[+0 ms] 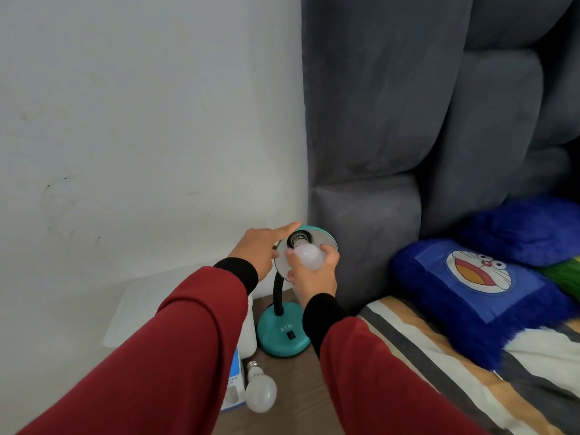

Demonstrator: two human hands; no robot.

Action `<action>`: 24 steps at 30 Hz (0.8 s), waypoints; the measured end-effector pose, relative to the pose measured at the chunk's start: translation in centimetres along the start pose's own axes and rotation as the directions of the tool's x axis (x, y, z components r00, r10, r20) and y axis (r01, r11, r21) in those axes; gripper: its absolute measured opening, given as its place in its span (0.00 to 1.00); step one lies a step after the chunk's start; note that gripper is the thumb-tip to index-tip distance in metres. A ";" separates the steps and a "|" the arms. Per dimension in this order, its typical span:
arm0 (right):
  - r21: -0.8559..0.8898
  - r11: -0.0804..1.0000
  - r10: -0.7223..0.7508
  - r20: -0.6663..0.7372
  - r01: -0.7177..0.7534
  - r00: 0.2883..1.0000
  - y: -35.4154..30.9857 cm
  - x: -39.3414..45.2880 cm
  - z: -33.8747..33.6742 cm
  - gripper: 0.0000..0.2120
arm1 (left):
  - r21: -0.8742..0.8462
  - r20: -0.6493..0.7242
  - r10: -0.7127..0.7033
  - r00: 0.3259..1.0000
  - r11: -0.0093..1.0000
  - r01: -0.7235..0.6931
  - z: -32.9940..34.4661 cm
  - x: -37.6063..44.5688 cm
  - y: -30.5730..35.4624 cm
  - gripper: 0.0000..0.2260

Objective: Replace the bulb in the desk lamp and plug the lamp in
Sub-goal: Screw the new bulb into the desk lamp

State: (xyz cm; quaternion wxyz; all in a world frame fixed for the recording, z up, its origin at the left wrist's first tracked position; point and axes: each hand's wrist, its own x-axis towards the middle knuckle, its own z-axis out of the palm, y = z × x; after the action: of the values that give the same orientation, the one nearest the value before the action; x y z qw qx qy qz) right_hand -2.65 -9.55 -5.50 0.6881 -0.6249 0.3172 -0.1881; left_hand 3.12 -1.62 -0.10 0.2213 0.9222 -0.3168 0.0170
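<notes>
A teal desk lamp stands on a wooden bedside surface, its round base [284, 335] carrying a black switch, with a black flexible neck. The shade [329, 238] is tilted up toward me. A white bulb [309, 255] sits at the shade's mouth with its screw end at the socket. My right hand [314, 277] wraps around this bulb. My left hand [257, 249] grips the shade's left rim, index finger stretched over its top. A second white bulb [260, 389] lies loose on the wood near the front. No plug or cord is visible.
A blue and white bulb box [233, 384] lies next to the loose bulb. A white container [248, 328] stands left of the lamp base. A grey padded headboard [376, 136] rises behind; a bed with striped sheet [439, 372] and blue cushion [470, 290] lies right.
</notes>
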 end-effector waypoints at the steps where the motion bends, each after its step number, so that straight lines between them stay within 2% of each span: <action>1: -0.008 1.000 -0.012 -0.003 0.012 1.000 -0.1 -0.2 -0.2 0.29 | -0.002 0.001 0.000 1.000 1.000 0.000 0.0 0.0 0.0 0.34; 5: 0.127 0.991 0.047 0.007 -0.048 0.999 -0.6 -0.3 -0.5 0.23 | 0.009 -0.005 -0.002 1.000 1.000 0.002 0.1 -0.1 0.1 0.34; 10: 0.050 0.998 0.033 -0.054 -0.031 0.998 -0.4 -0.3 0.2 0.42 | 0.023 -0.012 0.002 1.000 1.000 -0.001 0.2 0.0 0.2 0.34; 11: 0.029 0.999 0.032 -0.048 -0.030 0.998 -0.6 -0.5 0.1 0.42 | 0.030 -0.013 0.005 1.000 1.000 -0.005 0.3 0.0 0.2 0.34; 15: 0.075 0.995 0.074 -0.066 -0.069 0.995 -0.4 -0.4 -0.2 0.26 | 0.035 -0.024 0.009 1.000 0.999 -0.008 0.2 -0.1 0.2 0.33; 17: 0.093 0.990 0.114 -0.062 -0.108 0.991 -0.3 -0.5 0.1 0.30 | 0.026 -0.027 0.004 1.000 1.000 -0.003 0.1 -0.1 0.2 0.33; 20: 0.018 0.996 0.085 -0.052 -0.084 0.995 -0.4 -0.4 0.1 0.39 | 0.024 -0.026 0.009 1.000 1.000 -0.009 0.3 -0.1 0.2 0.33; 22: -0.024 0.999 0.037 -0.045 -0.038 0.998 -0.3 -0.1 -0.3 0.38 | 0.017 -0.026 0.006 1.000 1.000 -0.005 0.4 0.0 0.2 0.33; 24: -0.052 0.999 0.014 -0.054 -0.017 0.998 -0.1 0.3 -0.3 0.31 | 0.022 -0.034 -0.003 0.999 1.000 0.003 0.4 0.0 0.3 0.33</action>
State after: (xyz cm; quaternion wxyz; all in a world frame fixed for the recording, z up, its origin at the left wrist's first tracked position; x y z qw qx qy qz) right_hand -2.62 -9.98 -5.51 0.6641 -0.6350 0.3452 -0.1912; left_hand 2.90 -1.97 -0.32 0.2164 0.9246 -0.3114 0.0361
